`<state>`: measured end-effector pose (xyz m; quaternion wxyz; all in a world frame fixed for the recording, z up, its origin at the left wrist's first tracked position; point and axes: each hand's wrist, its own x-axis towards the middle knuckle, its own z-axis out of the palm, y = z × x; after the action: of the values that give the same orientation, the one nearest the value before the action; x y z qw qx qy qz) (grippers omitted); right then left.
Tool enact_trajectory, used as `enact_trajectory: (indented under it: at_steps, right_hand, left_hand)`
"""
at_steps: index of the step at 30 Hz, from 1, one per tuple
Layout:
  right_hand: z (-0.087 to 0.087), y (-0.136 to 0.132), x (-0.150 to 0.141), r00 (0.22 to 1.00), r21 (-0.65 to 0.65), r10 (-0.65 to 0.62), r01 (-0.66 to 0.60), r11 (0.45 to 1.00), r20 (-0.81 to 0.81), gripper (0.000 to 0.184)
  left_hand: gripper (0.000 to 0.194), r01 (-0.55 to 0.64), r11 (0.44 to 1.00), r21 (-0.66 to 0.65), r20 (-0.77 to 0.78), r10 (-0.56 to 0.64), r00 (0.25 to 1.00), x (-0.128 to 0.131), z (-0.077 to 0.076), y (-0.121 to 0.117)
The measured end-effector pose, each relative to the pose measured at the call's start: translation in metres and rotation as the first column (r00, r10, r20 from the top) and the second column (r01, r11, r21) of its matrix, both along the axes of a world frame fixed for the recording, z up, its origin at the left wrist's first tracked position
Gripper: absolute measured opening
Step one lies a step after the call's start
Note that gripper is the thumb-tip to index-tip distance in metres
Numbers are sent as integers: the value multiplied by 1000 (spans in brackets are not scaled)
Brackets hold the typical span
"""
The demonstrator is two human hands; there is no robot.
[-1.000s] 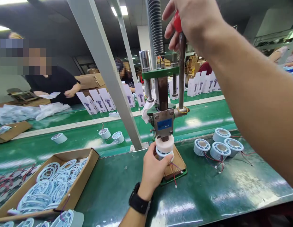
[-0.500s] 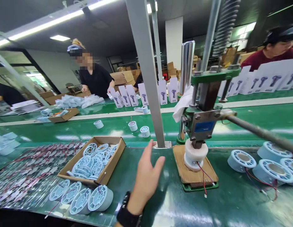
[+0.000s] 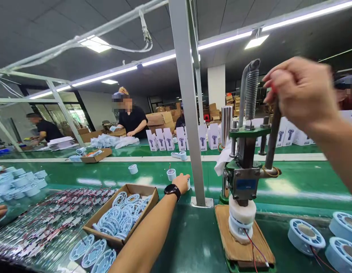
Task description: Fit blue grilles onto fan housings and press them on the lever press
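Observation:
My left hand (image 3: pixel 181 184), with a black watch on its wrist, reaches to the belt and closes around a light blue round housing (image 3: pixel 189 183), mostly hidden by the fingers. My right hand (image 3: pixel 302 91), blurred, grips the top of the upright lever (image 3: pixel 274 132) of a green hand press (image 3: pixel 245 180). Under the press ram, a white round block (image 3: pixel 242 212) sits on a light blue housing (image 3: pixel 241 230) with red and dark wires trailing forward. Behind my left hand, another light blue housing (image 3: pixel 171 174) stands on the belt.
A cardboard box (image 3: pixel 155 198) of light blue rings stands left, beside wired boards (image 3: pixel 51 223) and several housings (image 3: pixel 93 253). More housings (image 3: pixel 306 237) sit right. A metal post (image 3: pixel 190 113) rises between my hands. White printed boxes (image 3: pixel 181 138) line the far side, near a co-worker (image 3: pixel 133 123).
My left hand has moved forward from above the bench onto a housing on the belt. My right hand has come into view on the lever, which has swung from lying sideways to upright.

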<state>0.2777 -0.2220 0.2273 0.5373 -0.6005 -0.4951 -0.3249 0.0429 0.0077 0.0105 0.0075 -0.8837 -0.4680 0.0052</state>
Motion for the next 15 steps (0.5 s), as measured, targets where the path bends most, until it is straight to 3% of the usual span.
enact_trajectory:
  at_steps: [5, 9, 11, 13, 15]
  right_hand:
    - [-2, 26, 0, 993, 167, 79, -64, 984, -87, 35]
    - [8, 27, 6, 994, 141, 38, -23, 990, -106, 46]
    - [3, 16, 1, 993, 99, 29, -18, 995, -111, 45]
    - [-29, -2, -14, 990, 86, 55, -44, 995, -134, 42]
    - [-92, -20, -38, 965, 139, 133, -103, 985, -228, 50]
  left_hand:
    - [31, -18, 1000, 26, -234, 23, 972, -44, 11, -7]
    - [32, -19, 997, 79, -342, 45, 939, -83, 16, -31]
    - [34, -4, 995, 102, -354, 40, 934, -95, 21, -40]
    - [38, 10, 994, 109, -330, 27, 944, -99, 27, -42]
    - [43, -1, 993, 122, -263, 33, 964, -96, 33, -35]
